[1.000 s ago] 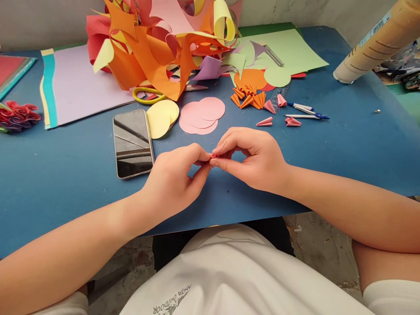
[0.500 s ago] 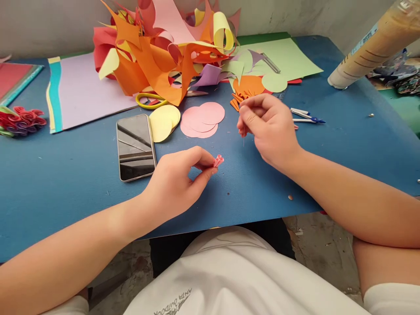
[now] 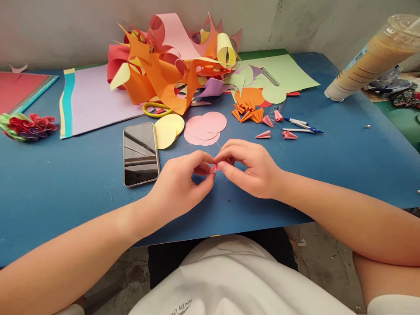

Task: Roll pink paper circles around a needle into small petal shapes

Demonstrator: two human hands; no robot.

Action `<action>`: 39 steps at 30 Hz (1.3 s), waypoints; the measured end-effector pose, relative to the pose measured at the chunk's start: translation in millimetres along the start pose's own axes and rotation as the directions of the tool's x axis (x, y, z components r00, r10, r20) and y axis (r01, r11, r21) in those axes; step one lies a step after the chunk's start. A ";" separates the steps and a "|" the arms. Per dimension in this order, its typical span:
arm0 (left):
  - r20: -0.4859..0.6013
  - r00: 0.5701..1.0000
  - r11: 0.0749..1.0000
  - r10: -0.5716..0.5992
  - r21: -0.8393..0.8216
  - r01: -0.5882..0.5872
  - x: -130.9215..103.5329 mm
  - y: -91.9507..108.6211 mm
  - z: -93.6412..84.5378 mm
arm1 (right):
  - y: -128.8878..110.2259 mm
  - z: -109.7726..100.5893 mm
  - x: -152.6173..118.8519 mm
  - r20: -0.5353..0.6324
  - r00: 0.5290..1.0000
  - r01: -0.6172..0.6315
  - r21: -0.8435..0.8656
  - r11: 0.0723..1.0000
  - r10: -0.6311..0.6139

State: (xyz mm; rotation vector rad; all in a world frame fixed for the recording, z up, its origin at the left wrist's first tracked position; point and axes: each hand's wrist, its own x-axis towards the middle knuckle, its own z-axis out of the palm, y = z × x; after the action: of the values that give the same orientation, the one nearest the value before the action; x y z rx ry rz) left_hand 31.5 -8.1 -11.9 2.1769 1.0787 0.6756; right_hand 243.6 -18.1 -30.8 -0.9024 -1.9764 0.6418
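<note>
Pinched in the fingers of my left hand is a small folded pink paper piece, held just above the table. My right hand meets it from the right, thumb and index finger closed at the same pink piece. Fine pale lines, which look like a thin thread, show around the right fingers; the fingers hide most of it. Pink paper circles lie beyond the hands. Loose pink paper cones rest past my right hand, close to a cluster of orange paper cones.
A phone lies left of my hands, touching yellow paper circles. Behind are yellow-handled scissors and a heap of paper scraps. A compass lies at right, a drink cup farther back. A ruffled paper flower sits far left.
My right hand has come down and left to the pink piece in my left hand, uncovering pink and orange cones. The view has tilted up slightly.
</note>
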 end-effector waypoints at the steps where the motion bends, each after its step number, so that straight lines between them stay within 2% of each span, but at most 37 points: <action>1: 0.009 1.000 1.000 -0.003 0.001 0.003 0.7 -1.1 0.5 | 1.4 0.9 -0.1 0.010 1.000 0.002 -0.025 1.000 -0.001; 5: 0.017 1.000 1.000 0.000 -0.001 0.000 2.8 -5.4 2.4 | 7.4 2.9 -1.0 0.036 0.999 -0.029 -0.102 0.994 0.033; 10: 0.009 1.000 0.999 0.021 0.033 -0.022 2.7 -8.2 2.7 | 12.2 1.3 -0.9 0.060 0.995 -0.074 -0.115 0.991 0.081; 15: -0.005 0.999 0.996 0.042 0.080 -0.041 2.2 -8.3 1.1 | 12.1 -3.4 3.4 0.112 0.993 -0.012 -0.124 0.992 0.026; 18: -0.018 0.999 0.996 0.033 0.084 -0.031 2.5 -8.5 1.0 | 15.3 -12.6 8.9 0.125 0.992 0.050 -0.220 0.974 -0.023; 21: -0.032 0.999 0.996 0.031 0.089 -0.028 3.6 -10.2 2.1 | 23.8 -23.7 14.2 0.108 0.994 0.049 -0.344 0.938 -0.012; 23: -0.011 0.999 0.995 0.035 0.098 -0.034 4.5 -11.9 3.0 | 29.9 -27.4 15.8 0.133 0.991 0.044 -0.351 0.935 0.003; 27: 0.006 1.000 0.996 0.030 0.081 -0.031 5.4 -12.8 2.5 | 34.5 -19.4 14.6 0.328 0.944 0.130 -0.277 0.952 -0.034; 30: -0.010 1.000 0.999 0.001 0.048 -0.001 4.6 -10.8 0.5 | 31.9 -9.3 13.7 0.407 0.912 0.194 -0.332 0.923 -0.046; 32: -0.018 1.000 0.999 -0.003 0.041 0.004 4.0 -9.8 -0.4 | 29.9 -7.9 14.9 0.412 0.911 0.180 -0.395 0.901 -0.001; 35: -0.005 1.000 0.999 0.004 0.047 -0.004 3.9 -10.3 0.1 | 28.9 -18.0 19.6 0.335 0.937 0.126 -0.594 0.794 0.102; 37: 0.013 1.000 0.998 0.012 0.059 -0.013 4.1 -11.4 0.9 | 30.0 -30.3 23.4 0.172 0.965 0.004 -0.761 0.648 0.196; 39: 0.029 0.999 0.997 0.018 0.068 -0.020 4.1 -12.1 1.2 | 32.3 -42.8 26.5 -0.006 0.961 -0.148 -0.856 0.495 0.277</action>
State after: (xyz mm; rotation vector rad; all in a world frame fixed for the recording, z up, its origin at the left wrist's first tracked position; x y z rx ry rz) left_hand 28.3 0.8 -20.6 2.2504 1.0829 0.6231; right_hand 281.5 26.7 -19.1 -1.7608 -2.3260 -0.2577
